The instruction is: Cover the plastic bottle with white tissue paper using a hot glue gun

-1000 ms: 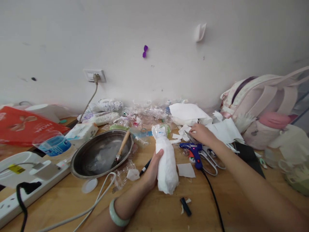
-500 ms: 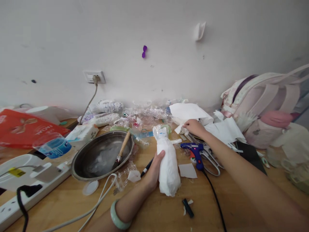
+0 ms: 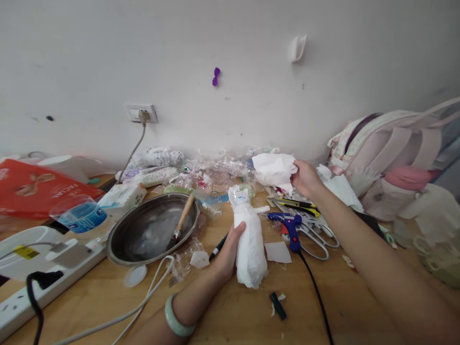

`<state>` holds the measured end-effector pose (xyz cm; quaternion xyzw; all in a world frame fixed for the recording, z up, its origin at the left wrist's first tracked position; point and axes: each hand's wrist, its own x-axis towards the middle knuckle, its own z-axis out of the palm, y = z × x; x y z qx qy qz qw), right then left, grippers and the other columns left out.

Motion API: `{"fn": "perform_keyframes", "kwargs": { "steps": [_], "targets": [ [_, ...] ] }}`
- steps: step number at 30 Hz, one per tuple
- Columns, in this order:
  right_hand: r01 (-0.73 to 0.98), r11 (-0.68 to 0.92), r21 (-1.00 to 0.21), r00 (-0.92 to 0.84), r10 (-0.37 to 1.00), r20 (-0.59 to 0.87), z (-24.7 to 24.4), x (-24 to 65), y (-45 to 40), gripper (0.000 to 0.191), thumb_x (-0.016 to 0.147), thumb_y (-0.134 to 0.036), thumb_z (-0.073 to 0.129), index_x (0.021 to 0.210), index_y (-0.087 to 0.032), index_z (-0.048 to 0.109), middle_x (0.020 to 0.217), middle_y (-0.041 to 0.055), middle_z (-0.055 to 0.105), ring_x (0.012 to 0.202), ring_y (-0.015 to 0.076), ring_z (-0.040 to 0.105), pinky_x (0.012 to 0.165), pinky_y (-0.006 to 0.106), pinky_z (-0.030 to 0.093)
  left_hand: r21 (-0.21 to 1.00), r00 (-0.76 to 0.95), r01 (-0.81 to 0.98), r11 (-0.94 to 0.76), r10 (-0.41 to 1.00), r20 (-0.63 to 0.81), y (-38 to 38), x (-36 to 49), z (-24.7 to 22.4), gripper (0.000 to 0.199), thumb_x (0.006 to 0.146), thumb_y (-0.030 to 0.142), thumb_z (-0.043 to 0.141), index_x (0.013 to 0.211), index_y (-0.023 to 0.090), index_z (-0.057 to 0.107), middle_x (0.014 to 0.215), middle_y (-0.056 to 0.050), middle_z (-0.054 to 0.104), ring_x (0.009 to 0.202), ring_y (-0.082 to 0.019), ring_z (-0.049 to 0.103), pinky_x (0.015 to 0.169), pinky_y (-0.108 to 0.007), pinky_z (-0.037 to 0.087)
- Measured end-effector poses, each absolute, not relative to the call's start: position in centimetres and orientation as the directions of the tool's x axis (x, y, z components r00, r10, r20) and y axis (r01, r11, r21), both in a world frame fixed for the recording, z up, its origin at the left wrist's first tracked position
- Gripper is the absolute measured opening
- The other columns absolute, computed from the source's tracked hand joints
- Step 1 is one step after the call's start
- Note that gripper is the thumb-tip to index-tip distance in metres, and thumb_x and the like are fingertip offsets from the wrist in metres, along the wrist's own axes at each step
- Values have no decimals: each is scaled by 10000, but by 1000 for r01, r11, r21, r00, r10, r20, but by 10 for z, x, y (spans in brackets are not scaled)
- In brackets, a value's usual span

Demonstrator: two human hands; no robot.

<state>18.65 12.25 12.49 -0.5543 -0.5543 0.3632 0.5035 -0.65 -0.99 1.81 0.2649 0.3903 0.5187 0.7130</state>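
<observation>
My left hand (image 3: 232, 251) is wrapped round a plastic bottle covered in white paper (image 3: 250, 249), which leans over the table with its clear neck pointing away from me. Farther back and to the right, my right hand (image 3: 305, 179) pinches white tissue paper (image 3: 273, 168) by its right side. Below that hand lie a yellow and black utility knife (image 3: 298, 206), a blue glue gun (image 3: 287, 225) and scissors (image 3: 314, 242). A metal basin (image 3: 143, 230) with cloudy liquid stands left of the bottle, and a wooden-handled brush (image 3: 185, 213) rests in it.
A white power strip (image 3: 46, 292) and cables run along the left. Crumpled clear plastic (image 3: 230, 167) lies along the wall. At the right stands a pink backpack (image 3: 391, 148). A black marker (image 3: 218, 247), a white paper square (image 3: 278, 252) and a dark cap (image 3: 278, 305) lie near the bottle.
My right hand has moved right and up, lifting the white tissue paper and uncovering the utility knife. My left hand and the wrapped bottle have stayed almost in place.
</observation>
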Motion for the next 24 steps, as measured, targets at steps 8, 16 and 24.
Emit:
{"fn": "perform_keyframes", "kwargs": {
  "steps": [8, 16, 24],
  "targets": [
    [-257, -41, -965, -85, 996, -19, 82, 157, 51, 328, 571, -328, 711, 841, -190, 584, 816, 37, 692, 727, 200, 631, 621, 273, 488, 884, 46, -398, 245, 968, -247, -2, -9, 12, 380, 676, 493, 666, 856, 170, 577, 823, -34, 638, 841, -211, 586, 798, -320, 438],
    [-265, -45, -963, -144, 990, -7, 50, 153, 41, 386, 565, -256, 714, 936, -208, 622, 909, 5, 694, 828, 202, 622, 698, 277, 474, 979, -220, -171, 109, 965, -145, 3, -9, 15, 343, 682, 362, 683, 885, 188, 469, 795, 6, 513, 740, -141, 502, 691, -252, 401],
    [-127, -11, -992, -350, 936, 35, 49, 151, 32, 346, 626, -338, 729, 923, -185, 640, 879, 6, 690, 794, 179, 617, 722, 276, 467, 915, -171, -287, -283, 955, 241, -8, -16, 27, 446, 701, 574, 582, 959, 218, 511, 899, -25, 563, 851, -176, 527, 745, -264, 414]
  ]
}}
